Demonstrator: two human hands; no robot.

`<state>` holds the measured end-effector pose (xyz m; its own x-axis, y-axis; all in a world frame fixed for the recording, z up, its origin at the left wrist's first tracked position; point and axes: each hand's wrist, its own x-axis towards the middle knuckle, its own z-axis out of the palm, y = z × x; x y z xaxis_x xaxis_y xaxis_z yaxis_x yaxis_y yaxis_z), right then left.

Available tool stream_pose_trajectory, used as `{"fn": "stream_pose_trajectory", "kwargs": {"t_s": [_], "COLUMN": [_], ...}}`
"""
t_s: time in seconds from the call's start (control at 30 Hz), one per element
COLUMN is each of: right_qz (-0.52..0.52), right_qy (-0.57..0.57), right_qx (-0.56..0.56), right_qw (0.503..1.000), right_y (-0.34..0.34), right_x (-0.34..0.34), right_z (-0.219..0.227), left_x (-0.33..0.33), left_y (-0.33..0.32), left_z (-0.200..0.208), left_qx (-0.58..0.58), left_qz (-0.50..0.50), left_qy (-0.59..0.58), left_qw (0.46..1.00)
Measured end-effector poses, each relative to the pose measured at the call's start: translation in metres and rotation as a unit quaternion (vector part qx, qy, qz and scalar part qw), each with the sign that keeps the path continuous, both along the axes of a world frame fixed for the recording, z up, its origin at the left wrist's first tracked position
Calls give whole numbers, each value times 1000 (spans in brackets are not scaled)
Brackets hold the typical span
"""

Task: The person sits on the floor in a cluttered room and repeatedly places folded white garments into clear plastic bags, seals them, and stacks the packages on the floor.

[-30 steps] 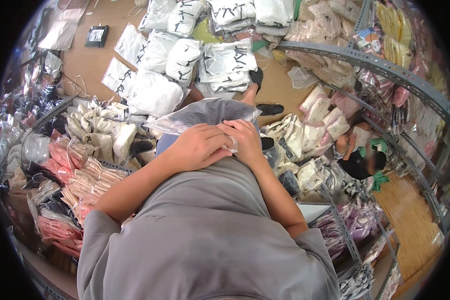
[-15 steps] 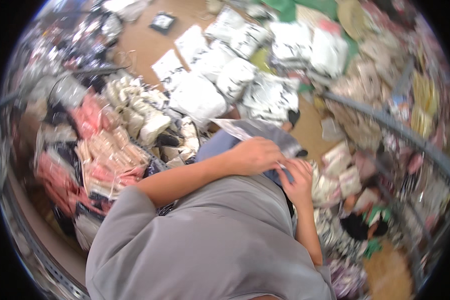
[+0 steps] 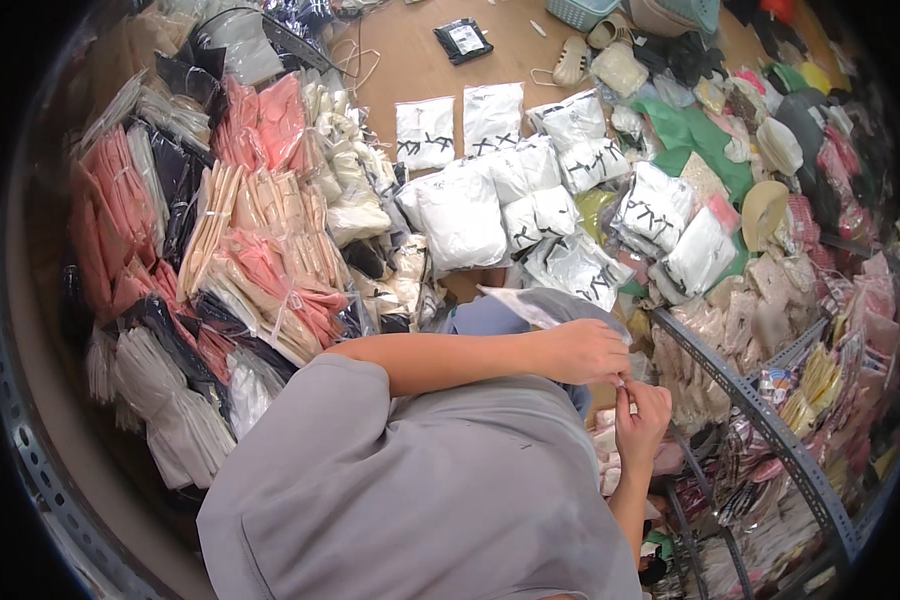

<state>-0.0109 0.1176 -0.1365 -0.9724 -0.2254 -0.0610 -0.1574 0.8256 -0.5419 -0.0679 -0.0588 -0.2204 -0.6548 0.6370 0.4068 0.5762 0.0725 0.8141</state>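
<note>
A translucent plastic bag (image 3: pixel 562 304) with a whitish edge lies across my lap, partly hidden behind my left forearm. My left hand (image 3: pixel 582 352) is closed at the bag's right end, its fingers bent in a pinch. Just below it, my right hand (image 3: pixel 642 424) also pinches, thumb and fingertips meeting the left fingertips at a small pale bit of the bag. The exact spot between the fingertips is too small to make out.
White packages (image 3: pixel 460 215) with black marks cover the floor ahead. On the left are stacked pink and cream bagged garments (image 3: pixel 275 250). A metal shelf rail (image 3: pixel 760 415) runs along the right, near bagged goods. A dark packet (image 3: pixel 463 41) lies farther off.
The view has tilted and steadied, so the piles appear lower and sharper. Both hands appear lower and farther right, still pinched together at the bag.
</note>
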Motion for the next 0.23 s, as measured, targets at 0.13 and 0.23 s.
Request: {"fn": "stream_pose_trajectory", "kwargs": {"t_s": [0.13, 0.23], "right_qz": [25, 24], "right_qy": [-14, -13], "right_qx": [1, 0], "right_qw": [1000, 1000], "right_y": [-12, -16], "right_x": [-12, -14], "right_z": [10, 11], "left_x": [-9, -13], "left_y": [-19, -27], "left_z": [5, 8], "left_qx": [-4, -2], "left_qz": [-15, -42], "left_qy": [2, -15], "left_qw": [1000, 999]}}
